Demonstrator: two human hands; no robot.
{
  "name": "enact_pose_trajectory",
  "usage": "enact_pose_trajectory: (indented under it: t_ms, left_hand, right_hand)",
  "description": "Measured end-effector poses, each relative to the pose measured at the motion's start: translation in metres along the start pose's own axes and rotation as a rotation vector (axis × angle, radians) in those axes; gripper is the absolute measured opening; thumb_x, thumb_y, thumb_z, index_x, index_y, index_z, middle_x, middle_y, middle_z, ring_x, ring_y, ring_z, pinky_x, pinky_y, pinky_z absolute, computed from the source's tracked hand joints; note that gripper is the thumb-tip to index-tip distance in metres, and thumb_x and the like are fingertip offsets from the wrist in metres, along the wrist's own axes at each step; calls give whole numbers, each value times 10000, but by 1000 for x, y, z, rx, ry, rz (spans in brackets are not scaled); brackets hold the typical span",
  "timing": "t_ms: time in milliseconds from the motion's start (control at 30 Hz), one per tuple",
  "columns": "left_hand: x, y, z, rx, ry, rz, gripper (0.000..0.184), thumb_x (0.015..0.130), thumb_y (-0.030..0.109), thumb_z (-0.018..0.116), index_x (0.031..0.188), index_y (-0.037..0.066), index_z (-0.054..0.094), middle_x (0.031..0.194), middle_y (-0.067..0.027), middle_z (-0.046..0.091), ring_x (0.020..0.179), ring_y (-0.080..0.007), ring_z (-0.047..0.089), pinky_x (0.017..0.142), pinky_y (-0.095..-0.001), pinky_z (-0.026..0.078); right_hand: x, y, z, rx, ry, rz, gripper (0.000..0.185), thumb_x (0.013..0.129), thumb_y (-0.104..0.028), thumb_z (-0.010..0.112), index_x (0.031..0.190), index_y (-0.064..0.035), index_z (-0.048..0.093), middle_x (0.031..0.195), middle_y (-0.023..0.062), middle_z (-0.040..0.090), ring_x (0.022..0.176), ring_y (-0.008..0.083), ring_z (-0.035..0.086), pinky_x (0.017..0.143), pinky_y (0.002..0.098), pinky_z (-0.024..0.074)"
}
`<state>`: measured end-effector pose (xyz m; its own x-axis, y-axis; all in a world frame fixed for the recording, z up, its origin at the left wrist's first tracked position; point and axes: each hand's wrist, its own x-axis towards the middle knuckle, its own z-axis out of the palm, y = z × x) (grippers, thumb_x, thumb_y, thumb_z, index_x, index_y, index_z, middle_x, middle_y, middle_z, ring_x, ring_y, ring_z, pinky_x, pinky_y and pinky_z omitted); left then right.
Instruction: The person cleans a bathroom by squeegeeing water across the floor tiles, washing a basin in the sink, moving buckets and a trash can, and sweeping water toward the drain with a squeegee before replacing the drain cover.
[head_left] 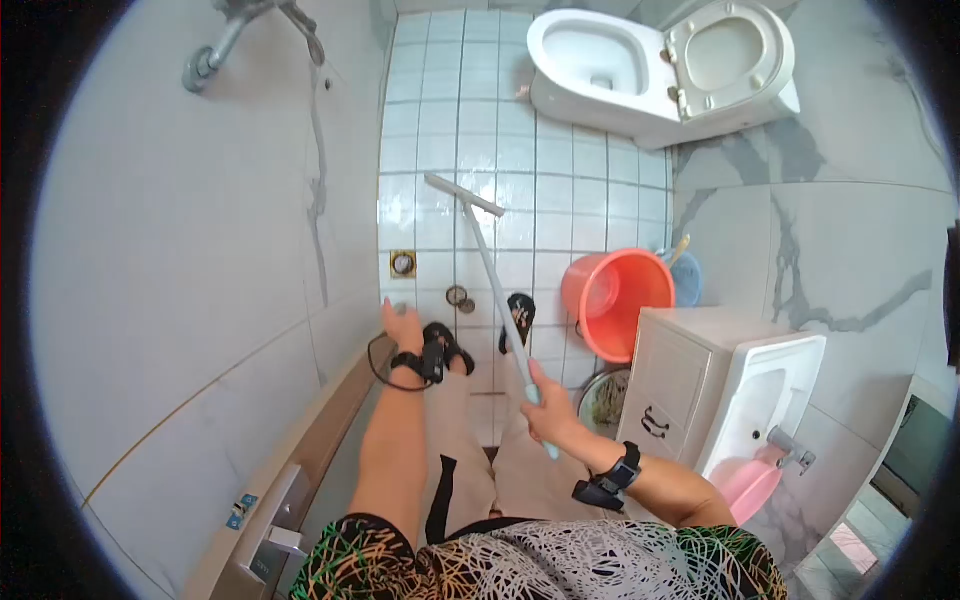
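Observation:
My right hand (552, 407) is closed around the pale blue handle of a floor squeegee (492, 268). The squeegee slants away from me, its wide blade (464, 194) resting on the wet white tiles. My left hand (403, 326) hangs low by the left wall, seemingly holding nothing, its visible fingers apart. Just beyond it is a square floor drain (403, 264) with a brassy frame. To the right of that drain, two small round drain parts (457, 296) lie on the tiles. Dark straps with small devices are on both wrists.
An orange bucket (590, 290) stands at the right, with a blue basin (688, 278) behind it. Farther off is a toilet (585, 95) with its lid up. A white vanity cabinet (668, 375), a sink (765, 400) and a pink basin (752, 490) are nearer. A door frame (330, 410) borders the left.

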<state>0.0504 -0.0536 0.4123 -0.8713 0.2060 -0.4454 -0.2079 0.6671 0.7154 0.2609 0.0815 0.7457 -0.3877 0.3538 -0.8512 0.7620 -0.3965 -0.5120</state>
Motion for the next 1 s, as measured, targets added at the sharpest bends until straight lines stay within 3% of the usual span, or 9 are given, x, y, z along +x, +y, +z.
enact_pose_trajectory:
  t_ms: [167,267,367,433,567,700,800,933,1000]
  left_hand:
    - [-8,28,-2,-4,-9,34,581,739,72,536,1286,-39,375,1313,-282,359,1245,-400,315,1043,-409,250]
    - [-11,38,-4,-46,-10,73,591,736,60,536,1295,-31,366,1331,-282,337,1260,-390,297,1049,-405,241]
    - [-15,48,-7,-84,21,34,595,731,51,534,1298,-17,367,1340,-279,326,1269,-381,286,1053,-402,235]
    - [-14,48,-7,-82,62,26,590,712,26,537,1279,-21,380,1261,-201,413,1161,-315,399,989,-359,304]
    - [-21,79,-29,11,62,44,593,728,59,536,1296,3,376,1362,-249,311,1281,-368,276,1057,-388,227]
    - [-30,105,-42,64,87,124,566,716,54,548,1263,-2,413,1328,-234,364,1241,-357,331,1038,-396,254]
    - [-29,125,-42,69,73,148,512,714,27,573,1212,-9,459,1245,-218,448,1137,-328,435,974,-395,333]
    - [-21,140,-29,-160,82,37,245,736,47,622,968,-23,589,881,-125,604,799,-200,566,741,-312,450]
    - [-21,177,-32,-222,-30,-69,157,764,101,641,855,-25,617,721,-71,616,658,-124,569,627,-244,464]
  right_hand:
    - [116,-14,-49,-376,254,-270,728,733,26,480,1386,8,160,553,119,543,410,206,546,377,336,443]
    - [171,-32,-54,-279,276,-206,735,713,28,480,1375,31,158,581,164,559,408,251,548,386,358,448]
    - [223,65,-25,-578,450,-629,749,693,16,480,1366,45,152,633,217,569,449,303,566,436,388,465]
    - [165,62,-6,-436,222,-342,755,683,-3,480,1360,46,149,671,241,566,510,343,582,508,418,473]
    - [126,100,-2,-619,214,-367,764,684,-8,500,1372,12,167,660,223,561,519,318,582,530,399,473]
    - [62,-13,-68,-442,-28,-66,743,692,-18,539,1351,56,203,879,284,589,817,397,596,717,450,472]
    - [85,-12,-104,-499,25,-187,707,709,-45,531,1350,31,243,807,245,601,655,363,609,582,416,493]
    - [102,-76,-131,-404,56,-226,728,713,31,518,1375,17,218,572,116,549,426,198,545,401,335,446]
    - [148,-91,-139,-490,111,-343,715,708,27,520,1364,30,235,562,116,547,427,202,551,399,333,447]
